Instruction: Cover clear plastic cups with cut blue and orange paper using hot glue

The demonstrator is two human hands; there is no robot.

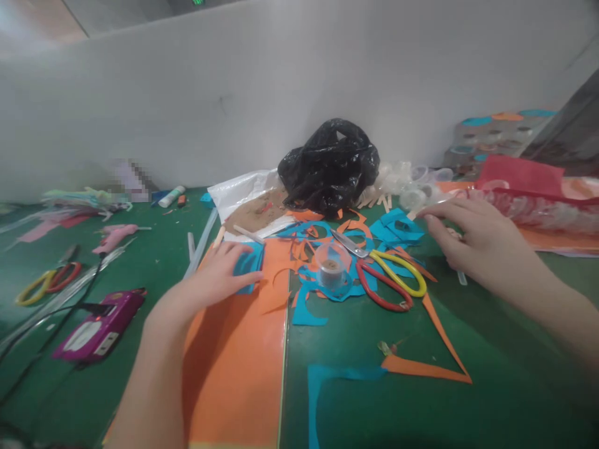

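Note:
My left hand (219,274) lies over an orange sheet (234,374), its thumb stretched apart from the fingers. Under its fingers and thumb is a piece of blue sheet (250,265). A pale stick (219,237) stands out by the fingertips. My right hand (472,234) hovers at the right with bent fingers apart, close to a heap of clear plastic cups (414,196); nothing shows plainly in it. Between the hands lie scissors (390,274) with red and yellow handles, a clear cup (331,268) with something brown inside, and blue and orange offcuts (311,312).
A black plastic bag (330,165) sits at the back by the wall, beside a white bag (243,187). On the left are a purple device (100,327) with a cable, a pink glue gun (115,239) and another pair of scissors (49,277). Red-wrapped cups (543,212) stand at right.

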